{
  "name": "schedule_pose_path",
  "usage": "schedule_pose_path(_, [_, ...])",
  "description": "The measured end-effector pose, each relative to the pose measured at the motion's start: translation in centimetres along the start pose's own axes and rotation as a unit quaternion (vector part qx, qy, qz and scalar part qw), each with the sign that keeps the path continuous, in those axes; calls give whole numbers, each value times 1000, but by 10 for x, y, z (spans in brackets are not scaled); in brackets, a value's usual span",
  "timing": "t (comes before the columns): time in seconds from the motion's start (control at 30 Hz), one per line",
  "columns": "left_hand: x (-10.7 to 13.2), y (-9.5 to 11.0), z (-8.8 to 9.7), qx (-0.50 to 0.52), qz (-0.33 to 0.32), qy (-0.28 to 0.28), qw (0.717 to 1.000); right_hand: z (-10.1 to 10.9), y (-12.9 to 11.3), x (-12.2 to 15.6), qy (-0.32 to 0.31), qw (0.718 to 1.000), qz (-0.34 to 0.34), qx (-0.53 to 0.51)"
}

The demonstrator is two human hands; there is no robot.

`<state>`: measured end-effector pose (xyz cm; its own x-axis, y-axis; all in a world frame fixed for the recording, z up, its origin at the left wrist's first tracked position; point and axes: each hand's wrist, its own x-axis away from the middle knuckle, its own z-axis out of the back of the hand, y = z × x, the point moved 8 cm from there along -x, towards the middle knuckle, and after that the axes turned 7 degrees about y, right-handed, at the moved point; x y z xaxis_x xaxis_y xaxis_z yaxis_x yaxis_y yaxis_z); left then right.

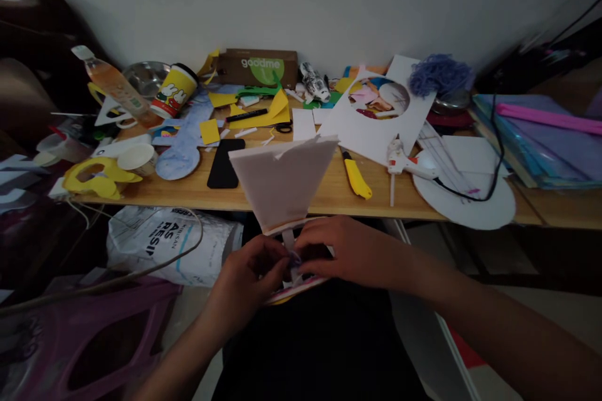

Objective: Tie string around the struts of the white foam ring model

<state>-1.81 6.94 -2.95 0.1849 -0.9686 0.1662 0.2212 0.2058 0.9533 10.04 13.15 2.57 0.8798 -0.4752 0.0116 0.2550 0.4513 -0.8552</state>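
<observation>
Above my lap is a white foam-board or card craft piece (285, 185), with a flared upper panel and a narrow white strip (288, 239) under it. A bit of purple yarn (295, 258) loops around the strip. My left hand (251, 266) comes from the left, thumb and fingers pinched at the yarn. From the right, my right hand (336, 247) has its curled fingers at the same yarn, some of them hidden behind the hand. Below both hands lies a curved base edge (301, 288) with pink and yellow on it.
On the wooden desk (324, 200) are a black phone (224, 164), a yellow utility knife (356, 177), a glue gun (414, 166), a white sheet with a round hole (336, 125), a purple yarn bundle (442, 75) and a tilted bottle (117, 91). A purple stool (94, 344) stands lower left.
</observation>
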Motion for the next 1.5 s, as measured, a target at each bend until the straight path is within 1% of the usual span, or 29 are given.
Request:
schedule_pose_path(0.13, [-2, -1, 1, -5, -19, 21, 1000, -3, 7, -7, -17, 1000, -22, 12])
schedule_pose_path(0.2, [-1, 1, 5, -16, -31, 32, 999, -4, 11, -10, -18, 999, -28, 28])
schedule_pose_path(0.23, [-1, 4, 8, -36, -48, 34, 998, -5, 12, -11, -18, 999, -29, 34])
schedule_pose_path(0.3, [1, 17, 11, -94, -115, 23, 989, -5, 14, -11, -20, 999, -32, 39])
schedule_pose_path(0.4, [8, 39, 9, -159, -245, -10, 956, -6, 14, -11, -27, 998, -45, 28])
schedule_pose_path(0.43, [9, 43, 8, -167, -273, -14, 947, -5, 15, -11, -28, 998, -54, 22])
schedule_pose_path(0.5, [10, 48, 7, -184, -302, -11, 935, -5, 17, -11, -31, 997, -75, 10])
schedule_pose_path(0.57, [9, 49, 5, -206, -307, -11, 929, -5, 19, -11, -33, 995, -93, -5])
schedule_pose_path(0.7, [5, 49, -1, -244, -285, -22, 926, -5, 22, -8, -31, 994, -100, -26])
schedule_pose_path(0.9, [0, 58, -6, -254, -289, 5, 923, -6, 23, 0, -18, 993, -108, -35])
schedule_pose_path(1.03, [-7, 56, -13, -254, -263, -21, 931, -6, 23, 5, -10, 991, -121, -53])
schedule_pose_path(1.1, [-12, 54, -15, -245, -251, -40, 936, -3, 23, 6, 2, 989, -126, -72])
schedule_pose_path(1.17, [-15, 52, -15, -231, -249, -49, 939, 1, 23, 7, 15, 989, -123, -84])
schedule_pose_path(1.23, [-17, 52, -14, -215, -258, -48, 941, 9, 23, 8, 42, 990, -111, -81])
schedule_pose_path(1.37, [-12, 54, -14, -196, -299, -39, 933, 26, 24, 10, 131, 986, -98, -36])
schedule_pose_path(1.43, [-9, 56, -14, -198, -322, -33, 925, 28, 23, 10, 142, 986, -88, -19])
schedule_pose_path(1.5, [-6, 58, -14, -204, -346, -29, 915, 26, 17, 9, 140, 988, -63, -2])
